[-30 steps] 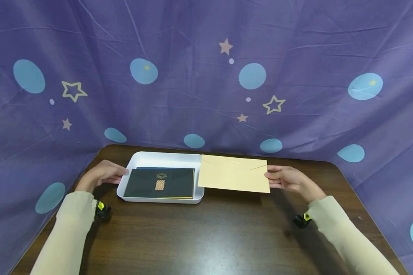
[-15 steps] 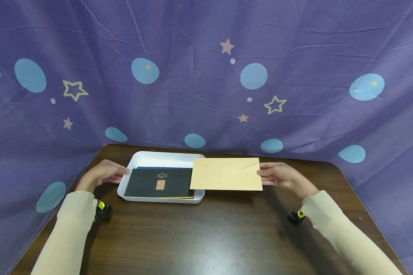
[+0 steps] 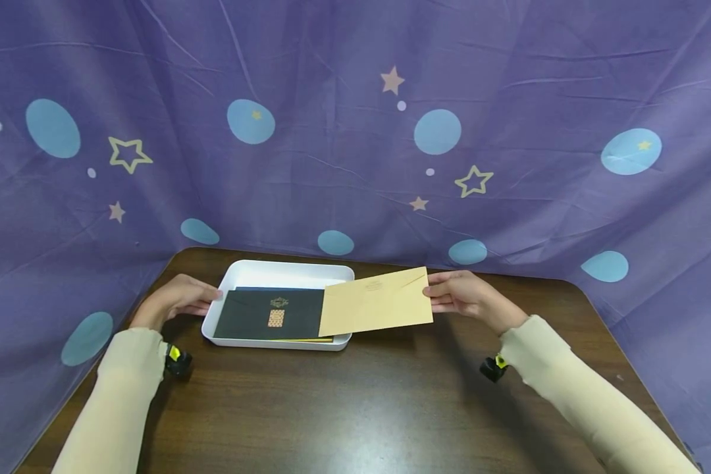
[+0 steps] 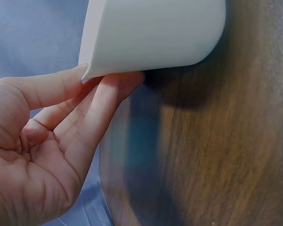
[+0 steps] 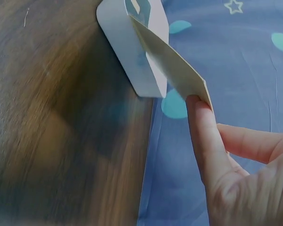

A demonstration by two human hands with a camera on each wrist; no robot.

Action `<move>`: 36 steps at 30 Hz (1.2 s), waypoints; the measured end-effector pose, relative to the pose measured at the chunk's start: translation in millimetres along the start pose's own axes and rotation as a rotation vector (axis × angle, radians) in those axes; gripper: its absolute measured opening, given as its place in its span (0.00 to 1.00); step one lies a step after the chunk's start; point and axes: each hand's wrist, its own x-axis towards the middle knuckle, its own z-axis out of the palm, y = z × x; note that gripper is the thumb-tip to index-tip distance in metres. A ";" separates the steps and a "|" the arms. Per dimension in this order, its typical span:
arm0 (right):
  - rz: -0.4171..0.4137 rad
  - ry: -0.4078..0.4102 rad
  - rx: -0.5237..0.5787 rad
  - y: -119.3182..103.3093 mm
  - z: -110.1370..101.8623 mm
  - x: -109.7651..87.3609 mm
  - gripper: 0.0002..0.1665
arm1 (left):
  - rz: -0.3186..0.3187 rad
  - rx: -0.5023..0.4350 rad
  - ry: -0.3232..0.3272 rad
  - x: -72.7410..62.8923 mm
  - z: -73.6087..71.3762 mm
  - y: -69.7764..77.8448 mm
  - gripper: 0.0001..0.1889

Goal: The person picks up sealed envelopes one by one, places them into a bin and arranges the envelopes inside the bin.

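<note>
My left hand (image 3: 180, 299) pinches the left rim of a white tray (image 3: 284, 271); in the left wrist view, the thumb sits on the rim with the fingers against the outer wall (image 4: 155, 37). Inside the tray lies a dark envelope (image 3: 243, 316) with a gold emblem and a small patterned patch, on top of other envelopes showing blue and yellow edges. My right hand (image 3: 459, 294) pinches a cream envelope (image 3: 376, 303) by its right edge. That envelope is tilted, its left part over the tray's right side, overlapping the dark one. The right wrist view shows it nearly edge-on (image 5: 174, 66).
Everything stands on a brown wooden table (image 3: 308, 408) with rounded far corners. Behind it hangs a purple cloth (image 3: 343, 164) printed with stars and blue ovals. Each wrist carries a small black device, such as the left one (image 3: 178, 361).
My right hand has moved left, carrying the cream envelope from beside the tray to partly over it; the envelope has tilted. The left hand and tray have stayed in place.
</note>
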 end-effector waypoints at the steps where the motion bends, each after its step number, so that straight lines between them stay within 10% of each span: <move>1: -0.001 0.001 -0.006 -0.8 2.8 1.1 0.34 | 0.007 -0.005 -0.005 0.4 -0.1 -0.6 0.24; 36: -0.025 -0.008 -0.066 -23.0 73.8 25.9 0.23 | 0.047 -0.030 -0.024 -0.1 0.4 0.2 0.26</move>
